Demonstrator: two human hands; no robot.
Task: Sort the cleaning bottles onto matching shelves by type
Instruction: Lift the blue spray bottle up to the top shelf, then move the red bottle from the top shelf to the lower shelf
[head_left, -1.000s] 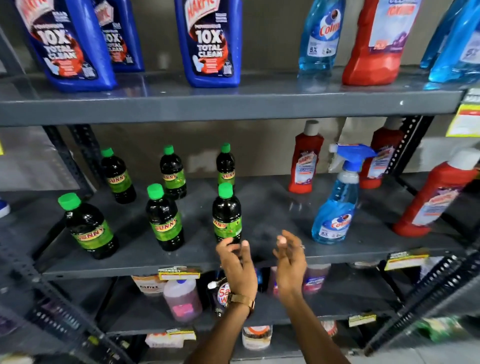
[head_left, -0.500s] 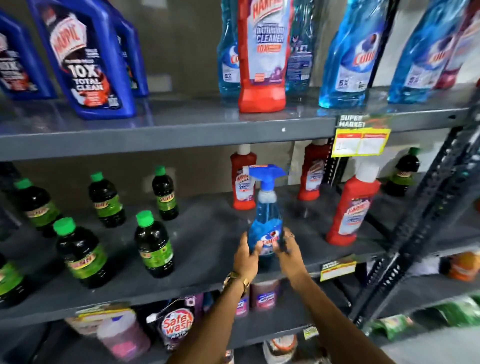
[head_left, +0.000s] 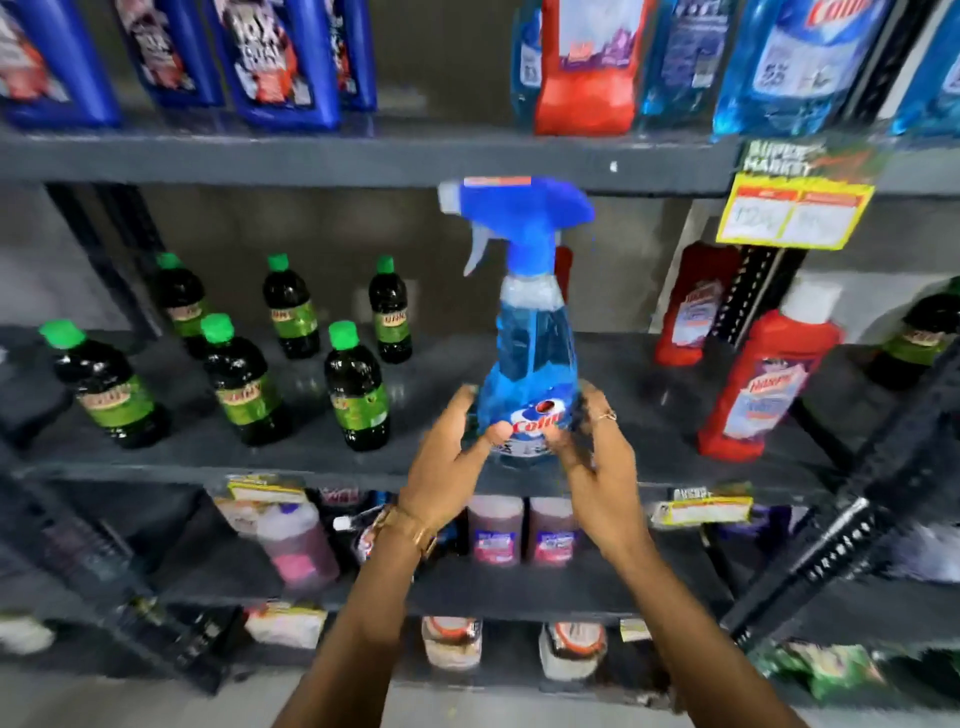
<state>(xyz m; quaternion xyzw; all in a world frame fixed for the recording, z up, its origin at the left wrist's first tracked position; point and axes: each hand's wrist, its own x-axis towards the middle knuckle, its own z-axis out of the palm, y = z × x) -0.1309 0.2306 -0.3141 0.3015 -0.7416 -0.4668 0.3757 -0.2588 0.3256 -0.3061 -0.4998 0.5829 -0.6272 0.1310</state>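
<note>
With left hand (head_left: 451, 451) and right hand (head_left: 597, 457) clasping translucent blue plastic trigger-spray bottle (head_left: 532, 358) upright: mid-pickup; next, up to one o'clock, beside blue glass-cleaner refills (head_left: 800, 62).

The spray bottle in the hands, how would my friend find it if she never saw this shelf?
Look at the grey middle shelf, between the green-capped dark bottles and the red bottles. Near its front edge, the left hand and right hand clasp the spray bottle at its base. It alone on this shelf is clear blue with a blue trigger.
</note>
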